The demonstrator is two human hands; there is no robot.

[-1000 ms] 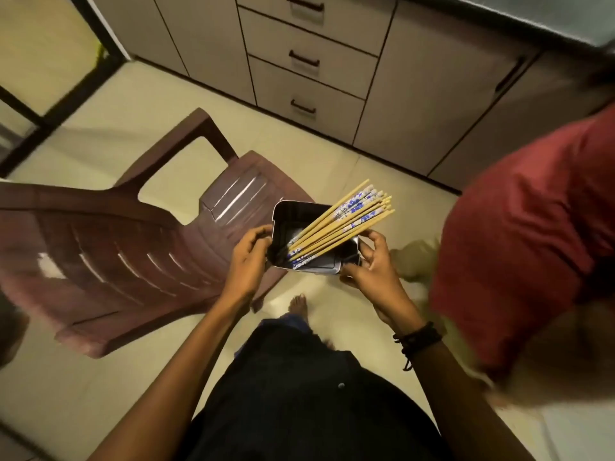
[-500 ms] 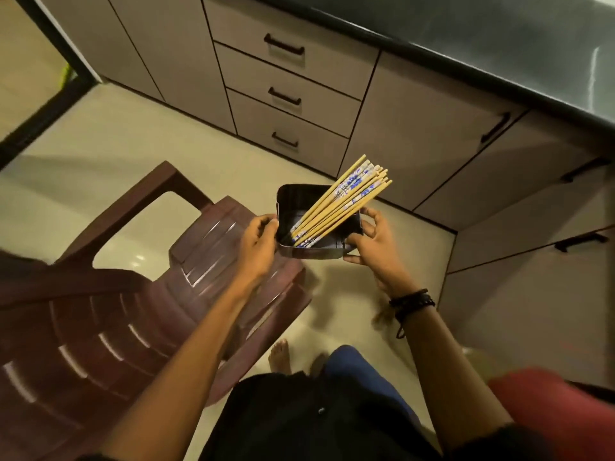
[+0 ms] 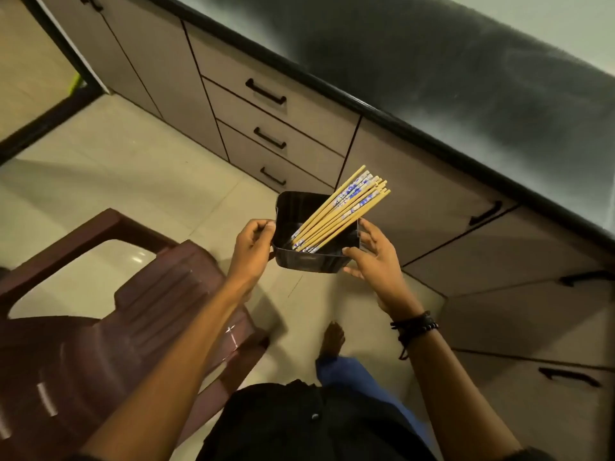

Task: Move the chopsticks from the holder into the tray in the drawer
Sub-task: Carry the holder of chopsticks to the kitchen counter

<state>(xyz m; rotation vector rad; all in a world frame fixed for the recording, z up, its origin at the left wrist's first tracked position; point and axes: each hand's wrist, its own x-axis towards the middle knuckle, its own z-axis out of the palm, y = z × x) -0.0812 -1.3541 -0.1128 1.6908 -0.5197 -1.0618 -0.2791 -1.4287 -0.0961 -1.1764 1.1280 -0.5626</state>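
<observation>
A black square holder [image 3: 299,207] hangs in the air over the floor, carried between both hands. Several wooden chopsticks [image 3: 342,207] with blue-and-white patterned ends lean in it, their tops sticking out over its right rim. My left hand [image 3: 251,251] grips the holder's left wall, thumb on the rim. My right hand [image 3: 374,256] holds the right wall with fingers spread around its corner. Three drawers [image 3: 276,128] with black handles are stacked in the cabinet just beyond the holder, all closed. No tray is in view.
A dark red plastic chair [image 3: 109,314] stands close on my left. A dark countertop [image 3: 466,78] runs diagonally above beige cabinet doors [image 3: 416,201]. The floor is pale tile [image 3: 133,168]. My bare foot [image 3: 332,337] is below the holder.
I have turned and stepped toward the cabinets with the holder in both hands. The person in red has left the view and the drawers are now nearer.
</observation>
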